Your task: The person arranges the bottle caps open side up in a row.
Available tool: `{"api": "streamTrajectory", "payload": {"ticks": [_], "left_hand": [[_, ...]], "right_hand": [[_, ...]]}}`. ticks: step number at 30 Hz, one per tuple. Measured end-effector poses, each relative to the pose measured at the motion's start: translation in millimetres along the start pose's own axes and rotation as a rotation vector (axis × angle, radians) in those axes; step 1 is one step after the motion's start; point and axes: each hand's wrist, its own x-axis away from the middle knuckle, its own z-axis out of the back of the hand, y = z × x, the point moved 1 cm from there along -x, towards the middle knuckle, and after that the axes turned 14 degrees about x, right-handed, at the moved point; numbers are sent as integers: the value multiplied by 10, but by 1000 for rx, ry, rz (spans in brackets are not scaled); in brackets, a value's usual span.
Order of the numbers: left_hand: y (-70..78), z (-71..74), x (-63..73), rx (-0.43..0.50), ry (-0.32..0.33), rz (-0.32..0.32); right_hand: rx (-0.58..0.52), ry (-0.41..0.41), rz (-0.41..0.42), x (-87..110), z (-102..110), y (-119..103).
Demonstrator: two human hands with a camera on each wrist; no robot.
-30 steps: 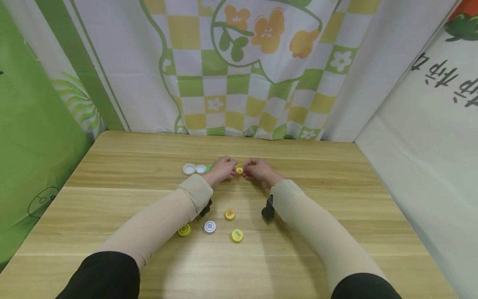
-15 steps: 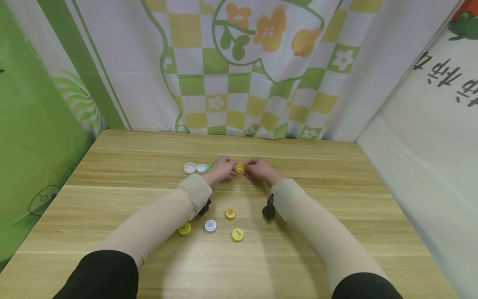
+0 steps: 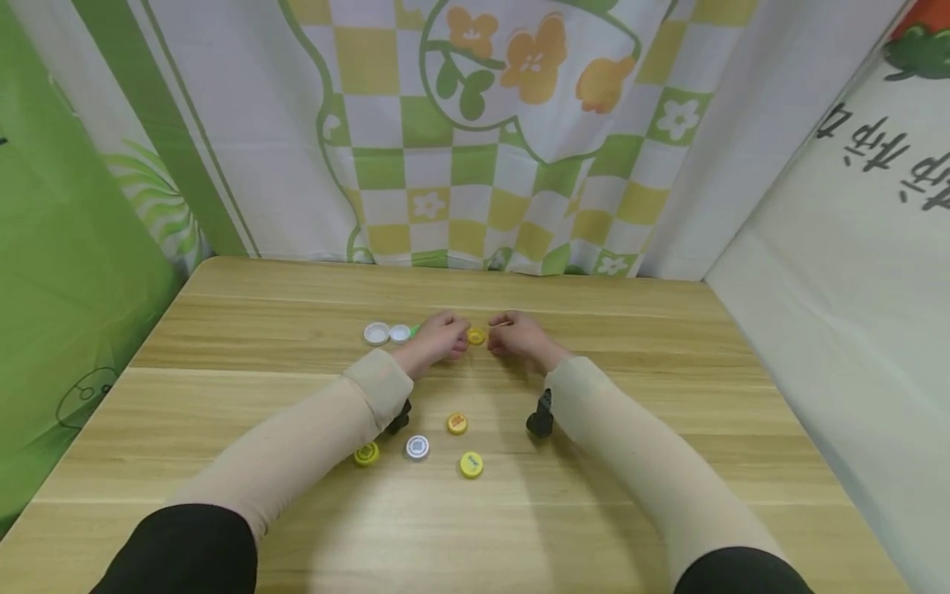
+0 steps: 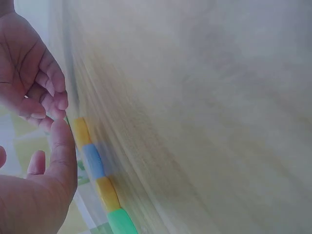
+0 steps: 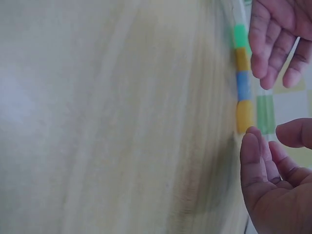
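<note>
Near the back of the table lies a row of bottle caps. At its right end is a yellow cap (image 3: 476, 336), which shows between my two hands. My left hand (image 3: 443, 337) hangs over the row with loosely bent fingers, hiding part of it. Just right of the end cap is my right hand (image 3: 518, 337), its fingers loosely bent and apart from the cap. Neither hand grips anything. In the left wrist view a blue cap (image 4: 93, 161) sits between two yellow ones, followed by a green cap (image 4: 122, 222). Two white caps (image 3: 377, 333) form the left end.
Closer to the front lie loose caps: an orange-yellow cap (image 3: 457, 424), a white cap (image 3: 417, 447), a yellow cap (image 3: 471, 464) and another yellow cap (image 3: 366, 454) beside the left sleeve. A patterned curtain (image 3: 475, 206) hangs behind the wooden table (image 3: 631, 511).
My right hand has drawn slightly rightward, widening the gap to the yellow end cap. My left forearm has shifted a little to the left. The loose caps stay put.
</note>
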Motion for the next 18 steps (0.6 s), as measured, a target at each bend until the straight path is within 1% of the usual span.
{"api": "streamTrajectory", "payload": {"ticks": [2,4,7,11,14,18], "left_hand": [[-4,19,62,7,-21,12],[-20,52,125,12,-40,25],[-50,102,230,-10,-89,44],[-113,134,371,-37,-166,71],[-154,146,462,-42,-195,78],[-196,162,533,-44,-202,83]], "right_hand": [[19,-23,26,67,18,-9],[48,-71,56,144,22,-26],[118,-184,95,257,6,-41],[189,-323,122,384,-39,-22],[200,-381,123,456,-72,9],[204,-426,126,528,-103,46]]}}
